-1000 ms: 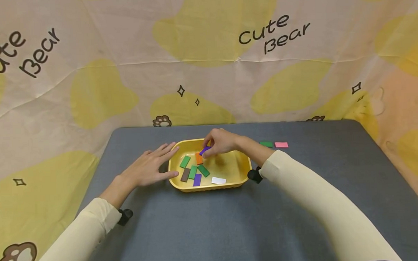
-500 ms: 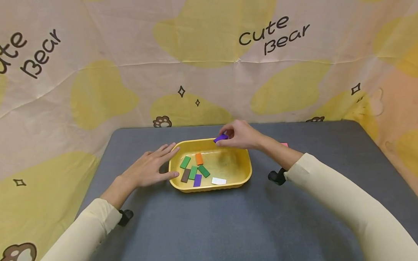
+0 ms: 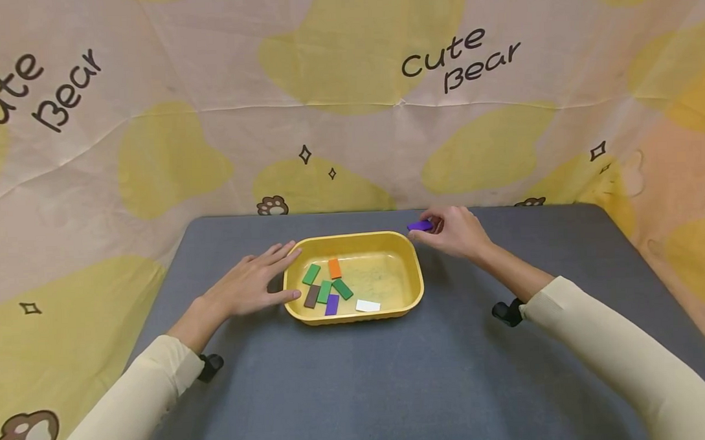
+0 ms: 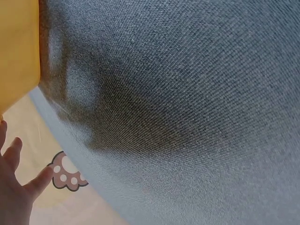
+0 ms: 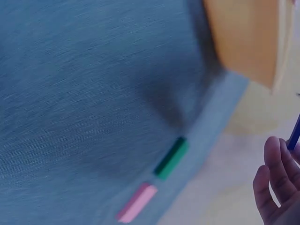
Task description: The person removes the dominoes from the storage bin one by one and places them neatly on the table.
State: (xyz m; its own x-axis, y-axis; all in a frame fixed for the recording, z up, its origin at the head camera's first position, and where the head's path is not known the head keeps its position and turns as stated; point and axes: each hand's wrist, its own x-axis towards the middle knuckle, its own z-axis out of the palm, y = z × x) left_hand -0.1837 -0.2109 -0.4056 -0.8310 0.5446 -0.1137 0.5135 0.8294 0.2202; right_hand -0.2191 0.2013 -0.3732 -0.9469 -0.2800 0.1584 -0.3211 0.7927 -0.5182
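Grey table (image 3: 393, 387). At left, the left hand (image 3: 246, 285) lies flat, fingers straight, touching the yellow tray (image 3: 409, 270), which holds 7 small tiles. Right of the tray, the right hand (image 3: 454, 232) pinches a purple tile (image 3: 419, 226) just above the table's far edge.

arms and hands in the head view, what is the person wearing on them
Both arms are covered by long pale cream sleeves, the left sleeve and the right sleeve, each ending at the wrist. A small black device sits under each cuff: one at the left wrist, one at the right wrist. The left hand and right hand are bare, with no gloves, and no rings show.
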